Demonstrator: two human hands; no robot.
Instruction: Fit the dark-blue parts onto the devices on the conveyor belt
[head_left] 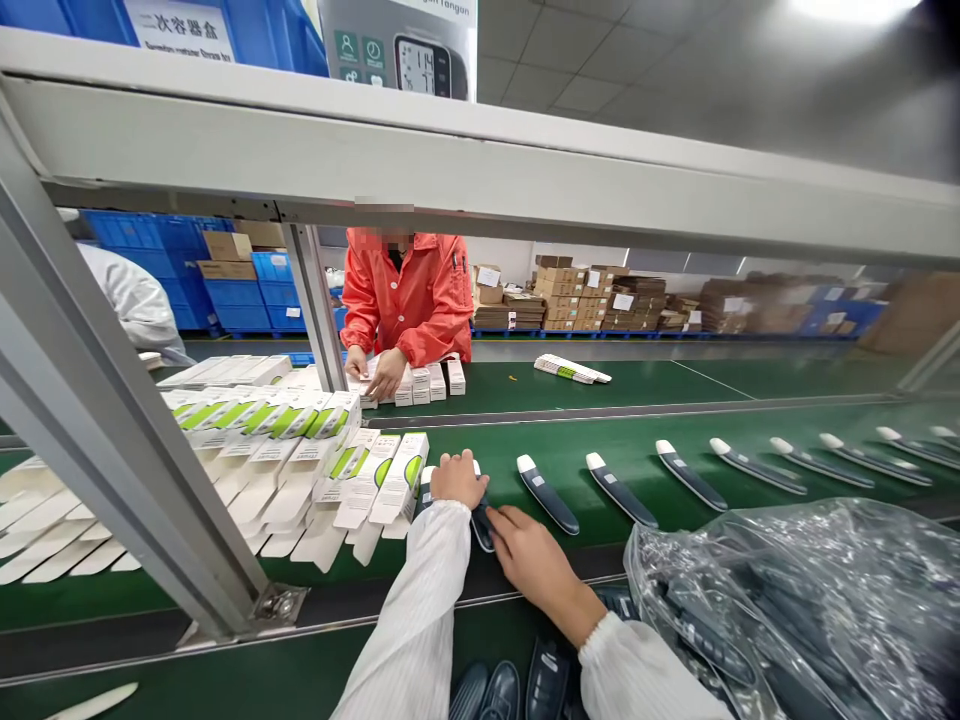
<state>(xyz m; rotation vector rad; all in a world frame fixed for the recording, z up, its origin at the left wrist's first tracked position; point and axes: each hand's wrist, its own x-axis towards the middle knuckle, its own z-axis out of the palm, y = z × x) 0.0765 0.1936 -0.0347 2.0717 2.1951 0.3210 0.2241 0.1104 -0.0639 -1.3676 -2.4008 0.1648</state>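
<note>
My left hand (pixel 459 480) is closed, its fingers curled over a slim dark blue device (pixel 481 528) with a white tip on the green belt. From the right, my right hand (pixel 534 556) meets the same device, its fingertips at the lower part. Another dark blue device (pixel 424 490) is partly hidden just left of my left hand. Beside it lean open white-and-green cartons (pixel 401 478) with their flaps out. A spaced row of the same devices, such as this one (pixel 547 494), runs along the belt to the right.
A clear plastic bag (pixel 810 600) of devices lies at front right; loose devices (pixel 547 680) lie below my arms. A metal post (pixel 150 380) stands left and a beam (pixel 480 150) crosses above. Opposite, a person in red (pixel 409 300) handles small white boxes (pixel 420 385).
</note>
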